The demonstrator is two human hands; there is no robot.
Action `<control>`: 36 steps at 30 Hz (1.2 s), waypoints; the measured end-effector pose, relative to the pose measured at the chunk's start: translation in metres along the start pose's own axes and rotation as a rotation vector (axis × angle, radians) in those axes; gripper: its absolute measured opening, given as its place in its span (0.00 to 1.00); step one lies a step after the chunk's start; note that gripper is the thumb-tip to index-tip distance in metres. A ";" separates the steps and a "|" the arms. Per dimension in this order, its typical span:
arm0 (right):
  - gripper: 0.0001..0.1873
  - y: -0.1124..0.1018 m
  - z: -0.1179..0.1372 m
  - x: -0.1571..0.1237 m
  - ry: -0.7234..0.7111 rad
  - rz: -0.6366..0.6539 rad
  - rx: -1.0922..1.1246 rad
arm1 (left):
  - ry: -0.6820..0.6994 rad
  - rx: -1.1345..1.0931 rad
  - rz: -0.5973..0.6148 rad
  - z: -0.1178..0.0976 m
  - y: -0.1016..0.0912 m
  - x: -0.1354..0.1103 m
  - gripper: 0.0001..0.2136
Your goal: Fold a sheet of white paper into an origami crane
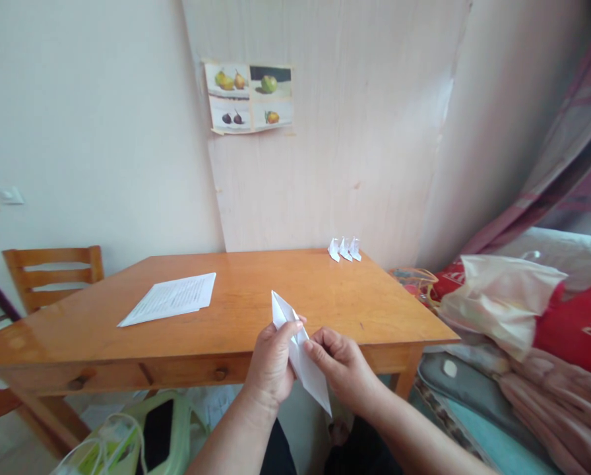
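Left hand (270,364): closed on the folded white paper (311,379), thumb pressed on the front, fingers tucked behind.
Right hand (342,364): pinching the same paper's right edge with its thumb and bent first finger.
Folded white paper: long and thin, up in the air between both hands, just in front of the table's near edge. It leans, one sharp tip toward 11 o'clock and the other end toward 5.
Wooden table (285,272): shiny orange-brown, drawers in front.
Printed sheets (171,300): on the table at 10 o'clock from the hands.
Paper figures (344,249): three little white folded ones in a row, at 1 o'clock, by the table's far edge.
Wooden chair (53,256): between 9 and 10 o'clock.
Cream bag (503,290): between 2 and 3 o'clock.
Fruit poster (250,100): four pictures, up on the wall, near 12 o'clock.
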State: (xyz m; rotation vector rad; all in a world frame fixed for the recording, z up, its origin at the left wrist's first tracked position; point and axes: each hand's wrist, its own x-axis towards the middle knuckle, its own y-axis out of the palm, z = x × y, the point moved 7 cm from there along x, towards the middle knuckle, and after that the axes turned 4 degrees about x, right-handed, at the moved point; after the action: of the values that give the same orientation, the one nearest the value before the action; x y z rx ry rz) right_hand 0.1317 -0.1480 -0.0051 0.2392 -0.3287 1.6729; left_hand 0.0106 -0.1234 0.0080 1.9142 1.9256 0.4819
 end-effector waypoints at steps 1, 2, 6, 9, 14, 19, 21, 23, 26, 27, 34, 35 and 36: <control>0.21 0.000 0.000 0.000 -0.003 0.001 0.002 | -0.003 0.000 0.000 0.001 0.000 0.000 0.12; 0.20 0.000 0.001 -0.001 -0.007 0.001 0.004 | -0.007 0.001 0.000 0.001 -0.001 0.001 0.12; 0.20 0.001 0.001 -0.001 -0.015 0.002 0.009 | -0.012 0.000 0.002 0.002 -0.001 0.001 0.13; 0.20 0.003 0.000 -0.001 -0.013 0.011 0.006 | 0.003 -0.004 -0.007 0.001 -0.002 0.001 0.13; 0.20 0.002 -0.001 -0.001 -0.017 -0.002 0.006 | 0.015 0.006 -0.015 0.000 -0.002 0.001 0.13; 0.20 0.003 -0.002 -0.002 -0.012 0.002 0.008 | 0.029 0.009 -0.034 0.003 -0.005 0.003 0.11; 0.20 0.003 -0.002 -0.002 -0.009 0.003 0.011 | 0.027 0.013 -0.032 0.004 -0.006 0.004 0.11; 0.20 0.004 -0.001 -0.001 -0.008 0.006 0.019 | 0.027 0.016 -0.026 0.005 -0.006 0.004 0.10; 0.20 0.004 -0.001 -0.001 -0.006 0.004 0.023 | 0.028 0.022 -0.016 0.004 -0.006 0.003 0.11; 0.20 0.004 -0.001 0.000 -0.005 0.001 0.024 | 0.026 0.026 -0.013 0.004 -0.006 0.003 0.11; 0.21 0.005 -0.002 -0.001 0.003 0.001 0.014 | 0.027 0.033 -0.033 -0.001 -0.007 0.001 0.14; 0.21 0.005 -0.002 -0.001 0.004 0.002 0.015 | 0.028 0.031 -0.037 -0.001 -0.007 0.002 0.13; 0.21 0.005 -0.002 -0.001 0.007 0.003 0.019 | 0.030 0.028 -0.040 0.000 -0.007 0.002 0.13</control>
State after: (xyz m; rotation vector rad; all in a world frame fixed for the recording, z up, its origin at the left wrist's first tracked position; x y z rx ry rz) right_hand 0.1267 -0.1491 -0.0082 0.2474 -0.3084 1.6800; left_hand 0.0042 -0.1214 0.0047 1.8915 1.9958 0.4770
